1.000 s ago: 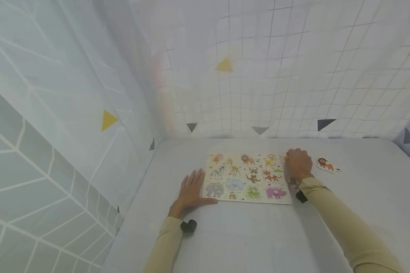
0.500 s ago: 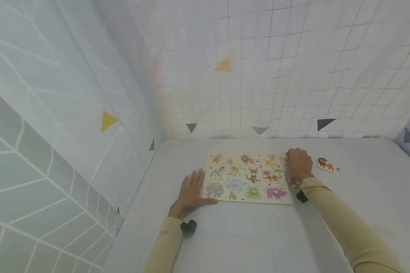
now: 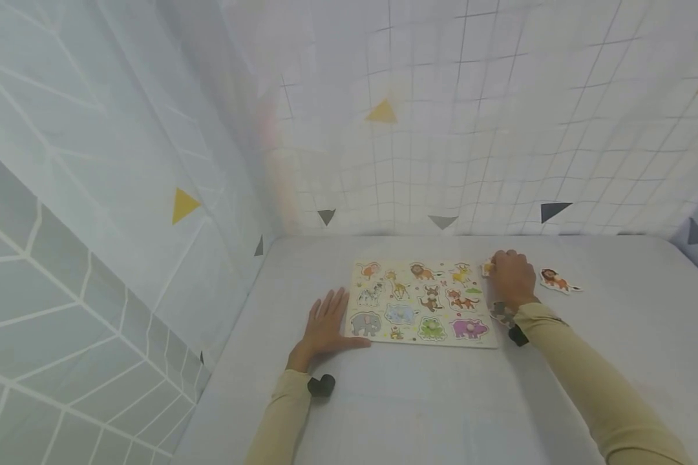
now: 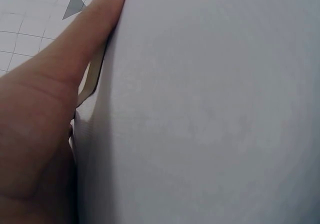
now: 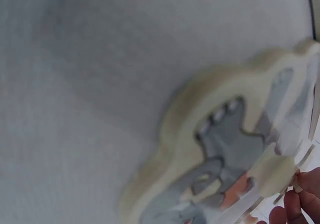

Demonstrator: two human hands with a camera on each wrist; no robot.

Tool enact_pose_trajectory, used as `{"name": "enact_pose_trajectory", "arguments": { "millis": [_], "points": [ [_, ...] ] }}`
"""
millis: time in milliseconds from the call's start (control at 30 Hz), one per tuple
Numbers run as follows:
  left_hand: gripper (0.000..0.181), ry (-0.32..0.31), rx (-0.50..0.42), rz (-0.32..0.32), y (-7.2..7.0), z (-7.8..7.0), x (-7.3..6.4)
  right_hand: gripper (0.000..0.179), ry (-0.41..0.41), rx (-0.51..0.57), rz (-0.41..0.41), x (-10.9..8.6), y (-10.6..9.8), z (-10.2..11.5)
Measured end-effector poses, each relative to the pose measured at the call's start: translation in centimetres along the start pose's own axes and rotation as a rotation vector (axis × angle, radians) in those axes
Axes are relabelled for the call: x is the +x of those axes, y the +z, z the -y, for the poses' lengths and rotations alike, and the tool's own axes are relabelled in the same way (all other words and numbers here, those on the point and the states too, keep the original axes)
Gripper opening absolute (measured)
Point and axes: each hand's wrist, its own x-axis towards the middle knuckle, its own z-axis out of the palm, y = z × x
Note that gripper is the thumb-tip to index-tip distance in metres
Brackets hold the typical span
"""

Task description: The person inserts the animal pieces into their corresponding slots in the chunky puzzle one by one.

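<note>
A pale puzzle board [image 3: 414,323] with colourful animals lies flat on the white surface. My left hand [image 3: 321,328] rests at its left edge, fingers spread and thumb along the front corner; the left wrist view shows the thumb [image 4: 82,39] and the board's edge [image 4: 95,69]. Just off the board's right edge, my right hand [image 3: 513,279] pinches a small orange-yellow puzzle piece [image 3: 487,267], mostly hidden by the fingers. Under that wrist lies a grey elephant puzzle piece [image 3: 502,314]; in the right wrist view the elephant piece [image 5: 225,139] shows its knob, with my fingertips [image 5: 295,209] beyond.
Right of my right hand lies a lion puzzle piece [image 3: 558,281]. Hanging cloth [image 3: 442,155] with a grid pattern rises behind the surface, and patterned cloth [image 3: 110,271] stands at the left. Dark wrist devices [image 3: 322,385] sit at both cuffs.
My right hand has shifted slightly right, drawing the orange-yellow puzzle piece a little away from the board's edge. The left hand, the board and the lion piece stay put.
</note>
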Motion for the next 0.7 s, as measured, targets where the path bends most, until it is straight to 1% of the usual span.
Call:
{"name": "enact_pose_trajectory", "arguments": {
  "millis": [100,233,467,600,700],
  "points": [
    [0.13,-0.001,0.008,-0.005,0.4,0.4,0.3,0.02,-0.012,0.029,-0.015,0.0,0.0,0.2],
    [0.13,-0.009,0.015,-0.007,0.7,0.7,0.5,0.02,-0.058,0.048,-0.032,0.1,0.5,0.5],
    [0.13,-0.016,-0.008,0.002,0.5,0.3,0.3,0.017,-0.158,0.018,-0.072,0.1,1.4,1.6],
    [0.13,-0.012,0.002,0.007,0.4,0.1,0.2,0.015,-0.192,0.034,-0.072,0.0,1.5,2.3],
    [0.129,-0.009,0.008,0.005,0.1,-0.1,0.1,0.015,-0.195,0.055,-0.053,0.0,1.7,2.5]
  ]
}}
